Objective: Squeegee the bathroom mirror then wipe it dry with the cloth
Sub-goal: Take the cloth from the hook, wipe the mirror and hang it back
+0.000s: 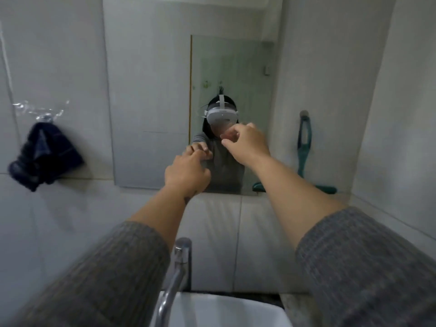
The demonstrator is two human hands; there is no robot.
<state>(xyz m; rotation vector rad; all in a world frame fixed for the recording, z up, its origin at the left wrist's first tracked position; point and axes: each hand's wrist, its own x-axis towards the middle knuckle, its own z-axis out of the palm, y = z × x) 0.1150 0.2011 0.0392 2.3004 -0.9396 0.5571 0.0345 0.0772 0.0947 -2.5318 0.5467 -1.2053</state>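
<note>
Both hands are reaching toward the mirror [151, 102] with nothing in them. The left hand [187, 174] is hovering low over the glass, fingers loosely curled and its grip empty. The right hand [247, 143] is raised a little higher, thumb and forefinger half pinched on air, grasping nothing.

The squeegee [304, 147] is hanging from a hook on the wall just right of the mirror, its blade at the bottom. The dark cloth [44, 156] is hanging on the wall to the left, well apart from both hands.

The step in hand looks to be fetching the squeegee, and the right hand is the nearer one. It would do well to take the handle about midway, lift it clear of the hook, then start at the top edge and pull downward in overlapping strokes.
</note>
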